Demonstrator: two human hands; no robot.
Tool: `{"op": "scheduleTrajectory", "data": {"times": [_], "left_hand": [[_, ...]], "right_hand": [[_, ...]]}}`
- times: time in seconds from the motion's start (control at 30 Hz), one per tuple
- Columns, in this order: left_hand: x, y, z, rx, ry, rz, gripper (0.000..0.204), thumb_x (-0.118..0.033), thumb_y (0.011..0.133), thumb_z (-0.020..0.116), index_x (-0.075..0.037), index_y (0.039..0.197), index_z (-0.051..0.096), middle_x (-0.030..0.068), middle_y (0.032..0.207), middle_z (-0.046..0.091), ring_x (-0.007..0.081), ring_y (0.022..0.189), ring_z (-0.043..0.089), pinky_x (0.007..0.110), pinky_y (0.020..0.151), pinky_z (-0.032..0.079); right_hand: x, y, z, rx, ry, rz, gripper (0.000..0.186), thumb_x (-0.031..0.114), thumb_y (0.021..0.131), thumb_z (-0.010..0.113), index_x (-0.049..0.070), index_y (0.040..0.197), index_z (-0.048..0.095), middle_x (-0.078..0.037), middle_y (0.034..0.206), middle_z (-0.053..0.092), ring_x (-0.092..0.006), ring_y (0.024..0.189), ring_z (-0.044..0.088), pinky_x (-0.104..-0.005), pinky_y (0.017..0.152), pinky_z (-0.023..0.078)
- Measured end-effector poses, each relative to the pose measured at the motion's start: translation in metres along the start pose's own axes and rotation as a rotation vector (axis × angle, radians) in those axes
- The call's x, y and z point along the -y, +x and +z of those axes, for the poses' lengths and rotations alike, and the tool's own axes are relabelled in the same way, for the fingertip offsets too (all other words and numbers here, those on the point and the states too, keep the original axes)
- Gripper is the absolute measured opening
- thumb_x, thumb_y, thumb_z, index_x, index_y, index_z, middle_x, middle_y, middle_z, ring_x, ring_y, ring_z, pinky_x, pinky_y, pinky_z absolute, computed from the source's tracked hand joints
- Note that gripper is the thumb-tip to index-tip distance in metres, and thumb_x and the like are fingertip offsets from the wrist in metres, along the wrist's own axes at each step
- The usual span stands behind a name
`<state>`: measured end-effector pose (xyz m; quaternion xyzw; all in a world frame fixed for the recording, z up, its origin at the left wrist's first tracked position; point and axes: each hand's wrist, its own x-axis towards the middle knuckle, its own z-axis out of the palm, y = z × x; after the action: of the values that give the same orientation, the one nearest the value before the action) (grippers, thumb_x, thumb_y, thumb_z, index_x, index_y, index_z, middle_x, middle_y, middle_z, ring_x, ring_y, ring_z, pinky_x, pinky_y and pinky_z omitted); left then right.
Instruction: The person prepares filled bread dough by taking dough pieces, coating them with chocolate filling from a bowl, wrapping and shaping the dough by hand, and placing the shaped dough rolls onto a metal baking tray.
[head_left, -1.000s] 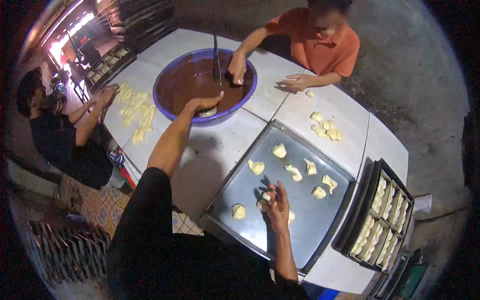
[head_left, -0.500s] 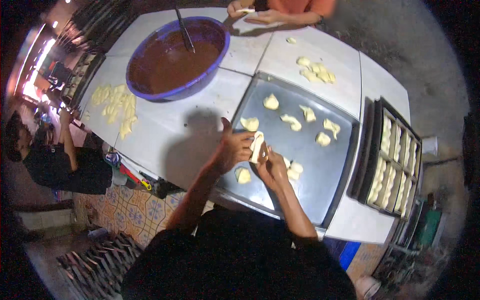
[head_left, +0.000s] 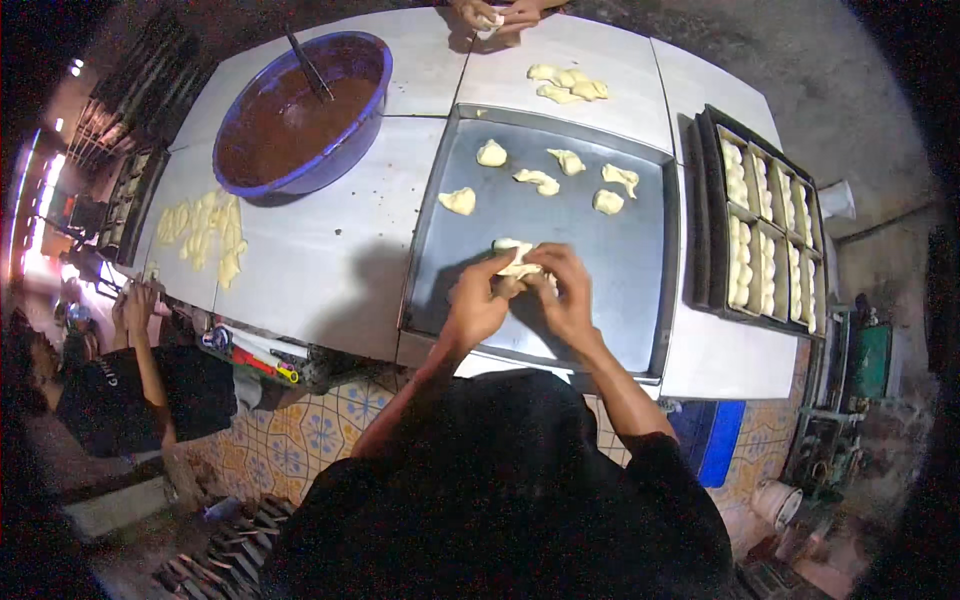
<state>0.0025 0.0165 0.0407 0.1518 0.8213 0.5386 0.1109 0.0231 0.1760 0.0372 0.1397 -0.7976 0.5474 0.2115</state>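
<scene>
table (head_left: 290, 290): white top with dark seams.
metal tray (head_left: 648, 290): grey, low-walled, on the table before the person.
basin (head_left: 325, 165): purple, round, on the table, left of the tray; brown filling (head_left: 290, 135) inside.
partitioned pan (head_left: 718, 255): black, right of the tray; rows of pale dough in its compartments.
left dough group (head_left: 208, 230): pale, lying close together on the table, just nearside of the basin.
far dough group (head_left: 570, 82): pale, on the table beyond the tray.
left hand (head_left: 478, 305) and right hand (head_left: 568, 300): above the near half of the tray; fingers of both drawn in narrow, holding one piece between them.
co-worker's hands (head_left: 497, 18): at the far table edge, a pale piece between the fingers.
utensil (head_left: 308, 65): dark-handled, tilted in the basin against its rim.
tray pieces (head_left: 537, 181): six, pale, spaced apart on the far half of the tray.
held dough piece (head_left: 517, 264): pale, partly hidden by fingers; contact with tray cannot be told.
</scene>
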Motion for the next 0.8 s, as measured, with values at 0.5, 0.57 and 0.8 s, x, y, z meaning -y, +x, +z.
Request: {"op": "scheduleTrajectory", "data": {"times": [0.5,0.57,0.8], "left_hand": [[-0.021,-0.008,0.019,0.009,-0.326,-0.064,0.027,-0.016,0.088,0.063,-0.005,0.112,0.058,0.0077,0.091,0.063,0.0127,0.082,0.058,0.023,0.067,0.050],[-0.013,-0.002,0.020,0.174,-0.058,0.072,0.051,-0.005,0.086,0.060,-0.006,0.132,0.039,0.0093,0.097,0.059,0.0162,0.085,0.059,0.033,0.083,0.051],[-0.013,-0.014,0.054,0.192,-0.687,0.217,0.074,0.004,0.073,0.071,-0.003,0.136,0.031,0.0120,0.120,0.041,0.0281,0.112,0.053,0.043,0.101,0.043]], "right_hand": [[0.022,-0.023,-0.014,-0.110,0.074,0.292,0.020,0.010,0.084,0.063,0.001,0.102,0.066,-0.011,0.091,0.063,-0.0184,0.080,0.060,-0.0294,0.071,0.046],[0.017,-0.031,-0.022,-0.091,-0.092,0.284,0.030,0.017,0.086,0.063,0.003,0.113,0.061,-0.010,0.102,0.057,-0.0176,0.084,0.054,-0.0281,0.073,0.045],[0.001,-0.050,-0.064,0.306,0.272,0.683,0.047,0.003,0.085,0.057,0.006,0.131,0.047,-0.007,0.107,0.063,-0.0101,0.083,0.057,-0.0233,0.066,0.047]]}}
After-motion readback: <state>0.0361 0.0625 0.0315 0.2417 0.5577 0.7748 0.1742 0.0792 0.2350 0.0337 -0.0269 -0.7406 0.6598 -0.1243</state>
